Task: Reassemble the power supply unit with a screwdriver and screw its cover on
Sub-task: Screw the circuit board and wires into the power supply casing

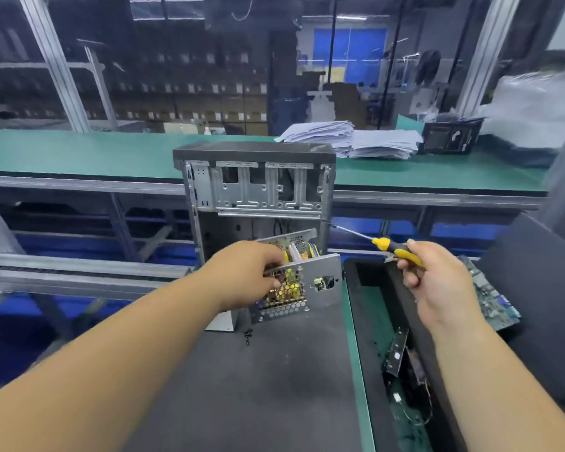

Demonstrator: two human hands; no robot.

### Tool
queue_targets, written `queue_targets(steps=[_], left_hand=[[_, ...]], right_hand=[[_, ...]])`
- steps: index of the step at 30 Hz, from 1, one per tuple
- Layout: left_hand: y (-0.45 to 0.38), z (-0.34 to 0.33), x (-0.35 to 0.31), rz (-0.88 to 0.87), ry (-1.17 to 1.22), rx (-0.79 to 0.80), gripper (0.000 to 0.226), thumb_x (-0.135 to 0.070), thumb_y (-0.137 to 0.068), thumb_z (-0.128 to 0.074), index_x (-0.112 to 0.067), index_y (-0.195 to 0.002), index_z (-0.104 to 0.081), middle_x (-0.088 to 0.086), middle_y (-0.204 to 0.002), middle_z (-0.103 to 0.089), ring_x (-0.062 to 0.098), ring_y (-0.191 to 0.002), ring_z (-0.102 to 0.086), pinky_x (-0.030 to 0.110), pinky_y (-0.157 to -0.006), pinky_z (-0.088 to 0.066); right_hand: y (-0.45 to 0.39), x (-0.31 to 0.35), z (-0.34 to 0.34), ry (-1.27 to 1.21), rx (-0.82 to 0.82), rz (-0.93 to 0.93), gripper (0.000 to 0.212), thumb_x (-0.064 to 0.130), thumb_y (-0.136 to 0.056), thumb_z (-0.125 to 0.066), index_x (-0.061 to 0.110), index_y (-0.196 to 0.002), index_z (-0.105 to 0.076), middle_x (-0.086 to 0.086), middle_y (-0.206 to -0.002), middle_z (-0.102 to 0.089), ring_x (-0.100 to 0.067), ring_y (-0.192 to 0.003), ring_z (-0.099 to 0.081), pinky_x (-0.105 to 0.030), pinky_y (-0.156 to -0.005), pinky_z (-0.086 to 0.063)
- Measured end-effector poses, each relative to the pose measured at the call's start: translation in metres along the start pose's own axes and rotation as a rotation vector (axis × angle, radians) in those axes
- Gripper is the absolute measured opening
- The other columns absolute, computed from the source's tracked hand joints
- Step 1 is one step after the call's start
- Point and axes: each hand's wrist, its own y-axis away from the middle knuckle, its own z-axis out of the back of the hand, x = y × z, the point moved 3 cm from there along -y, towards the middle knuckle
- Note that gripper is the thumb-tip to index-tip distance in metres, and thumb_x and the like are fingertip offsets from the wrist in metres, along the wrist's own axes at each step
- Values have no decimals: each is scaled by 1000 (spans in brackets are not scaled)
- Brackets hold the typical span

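Power supply: silver perforated metal power supply unit (299, 282), cover off, yellow parts exposed, held above dark grey foam mat (258, 386), before open steel computer case (258, 190).
Left hand (252, 272): gripping unit's edge.
Right hand (437, 278): pinching yellow-and-black screwdriver (395, 247), tip away from unit.
Risk: one-handed hold likely to slip; tip could jab exposed components.

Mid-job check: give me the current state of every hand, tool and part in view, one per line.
Left hand: grips the power supply's top edge.
Grey perforated metal power supply unit: held tilted, components exposed, cover not on.
Right hand: grips the screwdriver handle.
Yellow-and-black screwdriver: raised, its tip pointing towards the case.
Silver computer case: upright, side open.
Green circuit board: lying at right.
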Motion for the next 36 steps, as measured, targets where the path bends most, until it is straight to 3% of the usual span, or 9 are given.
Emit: queue_targets(steps=[7,11,14,19,24,28,31,36], left_hand=[[-7,-70,-17,-113,23,149,23,-32,-88,-65,-28,-82,-43,-9,-84,-53,18,-82,-47,30,-71,-43],[-4,-96,-15,-124,57,256,18,-32,-87,-66,-20,-93,-55,-5,-92,-62,19,-89,-54,33,-77,-48],[-2,-107,-6,-90,126,333,19,-32,-86,-69,-18,-90,-56,-6,-84,-60,18,-84,-54,31,-76,-48],[-1,-120,7,-55,258,459,21,-28,-86,-71,-31,-79,-52,-13,-76,-53,8,-74,-48,24,-68,-38],[-6,-124,13,-7,472,574,10,-18,-89,-70,-19,-97,-64,-7,-90,-66,6,-82,-56,24,-84,-45],[-21,-124,8,-30,322,635,11,-22,-92,-65,-22,-102,-61,-4,-101,-66,12,-91,-58,29,-88,-46],[-30,-123,2,-45,157,626,22,-23,-93,-61,-24,-115,-58,-4,-109,-61,19,-102,-56,33,-91,-46],[-33,-124,1,88,165,493,41,-11,-94,-46,-29,-131,-49,-1,-131,-57,25,-116,-52,36,-99,-41]], right_hand=[[9,-25,28,60,-77,-71,17,16,-94,-58,14,-78,-64,0,-57,-60,-12,-51,-42,-17,-42,-32],[7,-41,35,87,-81,-132,14,19,-93,-60,14,-81,-66,0,-59,-61,-12,-50,-42,-17,-42,-34],[6,-52,33,128,-49,-147,18,21,-92,-60,17,-76,-67,-1,-61,-62,-12,-47,-38,-21,-47,-31],[4,-72,21,178,-47,-221,16,21,-94,-58,14,-82,-66,0,-59,-61,-12,-47,-37,-24,-49,-29],[16,-108,8,222,-34,-314,18,25,-99,-55,13,-90,-64,0,-65,-62,-10,-48,-49,-25,-52,-37],[20,-128,9,197,-49,-356,18,26,-100,-54,12,-96,-65,0,-73,-66,-10,-55,-55,-24,-55,-37],[15,-135,12,193,-63,-376,15,26,-100,-54,16,-98,-65,1,-80,-69,-11,-61,-58,-25,-57,-39],[12,-149,16,221,-64,-432,15,27,-101,-53,16,-99,-64,0,-82,-69,-12,-66,-59,-24,-56,-39]])
